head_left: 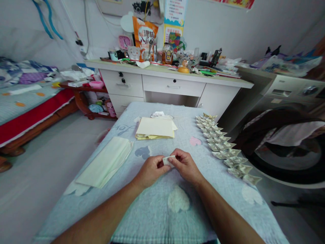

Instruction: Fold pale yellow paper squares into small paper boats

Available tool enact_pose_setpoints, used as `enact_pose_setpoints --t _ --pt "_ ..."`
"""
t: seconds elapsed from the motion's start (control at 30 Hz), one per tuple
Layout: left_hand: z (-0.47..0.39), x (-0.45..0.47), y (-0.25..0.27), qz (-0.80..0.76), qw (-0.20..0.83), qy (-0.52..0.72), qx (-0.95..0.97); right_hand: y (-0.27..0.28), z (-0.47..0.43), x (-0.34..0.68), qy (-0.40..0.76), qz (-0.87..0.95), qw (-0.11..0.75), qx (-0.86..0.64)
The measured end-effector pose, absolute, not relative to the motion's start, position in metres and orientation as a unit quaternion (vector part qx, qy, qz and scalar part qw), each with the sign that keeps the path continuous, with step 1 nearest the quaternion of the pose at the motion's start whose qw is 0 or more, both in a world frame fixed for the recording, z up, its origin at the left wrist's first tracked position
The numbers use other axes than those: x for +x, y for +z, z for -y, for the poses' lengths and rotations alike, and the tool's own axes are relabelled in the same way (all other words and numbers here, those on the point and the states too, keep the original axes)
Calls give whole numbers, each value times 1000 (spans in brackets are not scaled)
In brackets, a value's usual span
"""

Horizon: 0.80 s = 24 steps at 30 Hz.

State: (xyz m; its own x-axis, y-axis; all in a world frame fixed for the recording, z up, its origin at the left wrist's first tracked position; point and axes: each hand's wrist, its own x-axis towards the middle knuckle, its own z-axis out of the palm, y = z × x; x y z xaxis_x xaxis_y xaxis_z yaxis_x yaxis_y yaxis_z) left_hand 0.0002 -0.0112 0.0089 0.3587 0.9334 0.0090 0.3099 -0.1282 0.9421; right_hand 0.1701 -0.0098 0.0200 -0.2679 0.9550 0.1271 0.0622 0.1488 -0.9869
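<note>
Between my two hands is a small folded piece of pale paper point(167, 160), held just above the cloth. My left hand point(151, 169) pinches its left end between thumb and fingers. On the other end, my right hand point(186, 166) is closed with the thumb pressed on top. Part of the paper is hidden behind my fingers. To the right stand rows of folded paper boats point(220, 146). Beyond my hands lies a stack of cream paper sheets point(155, 127). A pile of long pale green sheets point(105, 162) rests on the left.
A blue patterned cloth point(157, 217) covers the table. Behind it stands a white desk point(162, 83) crowded with jars, a clock and an orange bag point(144, 37). A washing machine point(286, 101) is on the right, a bed point(33, 98) on the left.
</note>
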Motion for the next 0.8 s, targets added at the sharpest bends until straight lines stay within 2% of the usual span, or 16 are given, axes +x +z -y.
enact_pose_setpoints --t 0.43,0.8 --pt "11 1 8 -463 487 347 655 21 9 173 514 609 449 -403" --pt "12 0 15 -450 487 339 667 25 9 173 442 650 442 -431"
